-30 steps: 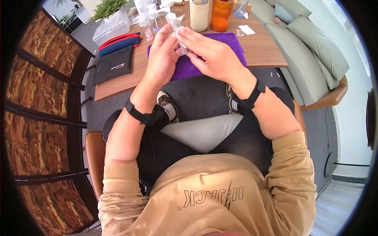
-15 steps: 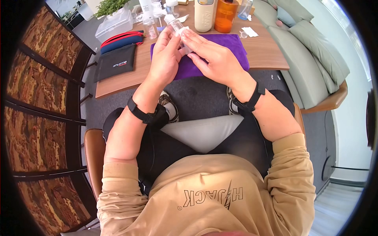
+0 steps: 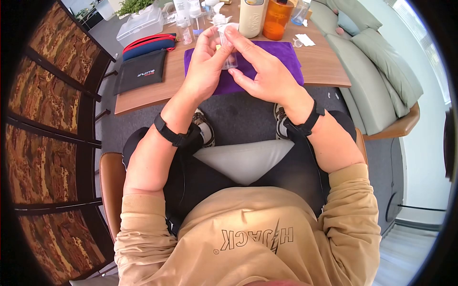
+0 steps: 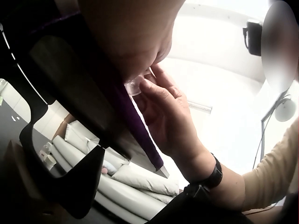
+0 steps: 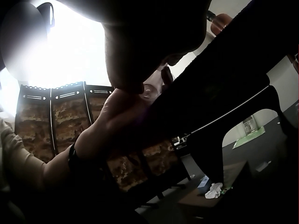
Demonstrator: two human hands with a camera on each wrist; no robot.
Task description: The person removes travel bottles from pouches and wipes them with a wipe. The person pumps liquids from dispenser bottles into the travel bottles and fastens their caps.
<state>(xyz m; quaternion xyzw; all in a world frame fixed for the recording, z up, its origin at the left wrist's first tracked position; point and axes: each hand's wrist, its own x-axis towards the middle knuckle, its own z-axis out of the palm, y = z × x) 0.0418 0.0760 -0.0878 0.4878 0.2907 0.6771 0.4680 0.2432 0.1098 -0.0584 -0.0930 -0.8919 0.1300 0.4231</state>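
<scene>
In the head view my left hand [image 3: 202, 66] grips a clear plastic pump bottle [image 3: 230, 62] with a white pump head, held upright over the purple cloth [image 3: 281, 59]. The bottle's transparent base shows below the fingers. My right hand [image 3: 267, 69] holds a crumpled white tissue [image 3: 233, 27] against the upper part of the bottle, its fingers extended over the tissue and its thumb near the base. Fingers hide the bottle's middle. From the left wrist, the bottle's clear base [image 4: 134, 87] shows beside the right thumb. The right wrist view is dark.
Several bottles stand at the back, among them a cream bottle [image 3: 251, 19] and an orange bottle [image 3: 277, 21]. To the left lie a black pouch [image 3: 140, 75], a blue-red case [image 3: 149, 46] and a clear plastic box [image 3: 140, 25]. Tissue scraps [image 3: 305, 40] lie at the right.
The bottle has gone from tilted to more upright. My right fingers have shifted up with the tissue toward the pump, and the right thumb has spread away from them.
</scene>
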